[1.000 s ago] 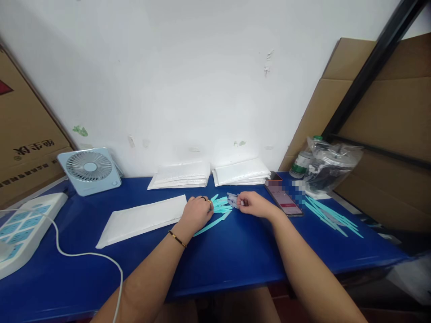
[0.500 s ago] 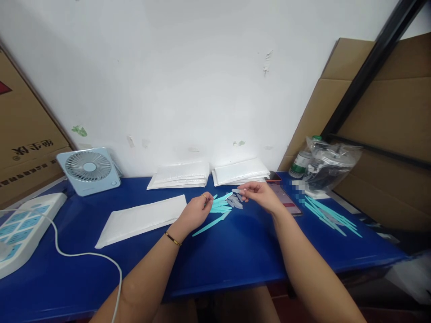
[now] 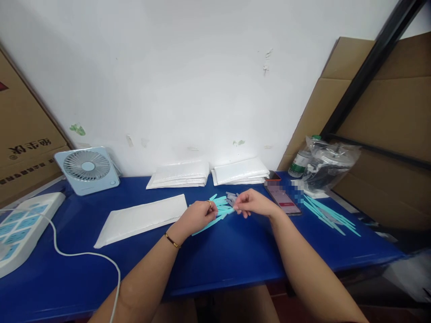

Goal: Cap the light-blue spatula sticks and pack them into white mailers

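Cable: a white cable (image 3: 84, 255) lay looped on the near part of the blue table (image 3: 235, 260), running to the white power strip (image 3: 20, 222) at the left edge.
Left hand: the left hand (image 3: 198, 216) was curled, thumb and forefinger closed on the left side of the teal strips (image 3: 220, 206); half a second before it had sat a little further left.
Right hand: the right hand (image 3: 253, 204) had come down from its raised position and pinched the right end of the strips, fingertips together at table height.
Strips: they lay fanned on the table between the two hands, with grey pieces (image 3: 230, 196) just behind them.
Envelope: a white padded envelope (image 3: 141, 219) lay flat left of the left hand, unmoved.
Phone: a phone (image 3: 284, 200) lay just right of the right hand, with a second heap of strips (image 3: 332, 216) beyond it.
Far side: a small fan (image 3: 87, 168), two envelope stacks (image 3: 180, 175) and a plastic bag (image 3: 328, 168) stood by the wall as before.
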Demonstrator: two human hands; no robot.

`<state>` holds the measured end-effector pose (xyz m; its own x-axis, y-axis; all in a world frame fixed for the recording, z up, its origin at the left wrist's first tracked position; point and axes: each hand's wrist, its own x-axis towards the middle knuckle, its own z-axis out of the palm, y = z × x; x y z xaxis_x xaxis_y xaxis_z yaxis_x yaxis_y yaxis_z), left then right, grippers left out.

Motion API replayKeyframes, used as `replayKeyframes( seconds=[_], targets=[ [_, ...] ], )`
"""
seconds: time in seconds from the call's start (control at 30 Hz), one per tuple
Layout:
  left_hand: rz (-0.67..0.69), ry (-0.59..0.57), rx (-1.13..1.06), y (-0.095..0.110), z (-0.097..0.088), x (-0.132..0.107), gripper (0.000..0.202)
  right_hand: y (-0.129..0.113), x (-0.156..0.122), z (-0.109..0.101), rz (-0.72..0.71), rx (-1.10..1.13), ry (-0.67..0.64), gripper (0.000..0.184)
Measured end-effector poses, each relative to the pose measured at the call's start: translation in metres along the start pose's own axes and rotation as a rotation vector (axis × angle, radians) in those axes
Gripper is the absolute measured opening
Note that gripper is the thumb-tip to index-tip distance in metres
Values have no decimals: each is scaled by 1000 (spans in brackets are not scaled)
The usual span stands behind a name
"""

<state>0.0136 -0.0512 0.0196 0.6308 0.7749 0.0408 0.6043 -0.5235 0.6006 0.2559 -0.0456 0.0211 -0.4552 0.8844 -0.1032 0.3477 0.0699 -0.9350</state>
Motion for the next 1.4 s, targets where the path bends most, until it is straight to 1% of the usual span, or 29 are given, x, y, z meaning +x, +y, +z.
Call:
replayKeyframes(
  seconds=[0.03, 0.07, 0.1, 0.13, 0.17, 0.2, 0.23, 0.27, 0.33, 0.37, 0.43, 0.5, 0.6, 0.7, 0.8, 0.87, 0.93, 1.07, 1.17, 1.3, 1.4],
  targets=[
    [13, -32, 38, 0, 1, 0, 23, 0, -2, -2, 44, -41, -89, 32],
    [24, -40, 90, 0, 1, 0, 22, 1, -4, -5, 85, -81, -167, 31],
    [26, -18, 151, 0, 1, 1, 21, 3, -5, -8, 119, -120, -220, 31],
    [11, 31, 216, -1, 1, 2, 20, 5, -6, -11, 140, -156, -235, 31],
    [-20, 93, 279, -3, 1, 3, 20, 8, -6, -14, 150, -192, -209, 30],
    [-64, 154, 338, -5, 0, 4, 22, 11, -5, -17, 149, -231, -144, 28],
    [-112, 198, 386, -7, -1, 4, 25, 14, -4, -19, 141, -273, -54, 26],
    [-159, 217, 423, -10, -1, 5, 26, 17, -3, -21, 126, -320, 45, 23],
    [-230, 190, 460, -14, -3, 6, 23, 22, 1, -22, 94, -439, 215, 18],
    [-251, 166, 463, -16, -3, 6, 21, 23, 3, -21, 79, -499, 273, 17],
    [-272, 139, 456, -19, -4, 7, 17, 25, 8, -17, 50, -590, 334, 15],
    [-278, 147, 444, -21, -4, 8, 16, 25, 11, -13, 36, -619, 339, 11],
    [-277, 168, 425, -23, -5, 9, 15, 28, 14, -10, 26, -607, 349, 10],
    [-261, 207, 398, -24, -8, 9, 14, 29, 13, -13, -7, -534, 406, 17],
    [-250, 243, 308, -23, -12, 8, 16, 27, 12, -13, -57, -406, 366, 24],
    [-249, 248, 227, -23, -15, 8, 17, 25, 11, -12, -89, -351, 339, 26],
    [-253, 248, 169, -23, -16, 8, 18, 24, 12, -11, -109, -325, 344, 26],
    [-255, 250, 120, -23, -18, 7, 20, 24, 13, -12, -127, -292, 377, 27],
    [-245, 245, 94, -23, -19, 7, 21, 24, 14, -12, -135, -269, 379, 28],
    [-219, 228, 57, -21, -17, 8, 22, 18, 13, -4, -142, -187, 331, 29],
    [-179, 186, 37, -18, -14, 8, 22, 12, 10, 0, -138, -92, 222, 30]
  ],
)
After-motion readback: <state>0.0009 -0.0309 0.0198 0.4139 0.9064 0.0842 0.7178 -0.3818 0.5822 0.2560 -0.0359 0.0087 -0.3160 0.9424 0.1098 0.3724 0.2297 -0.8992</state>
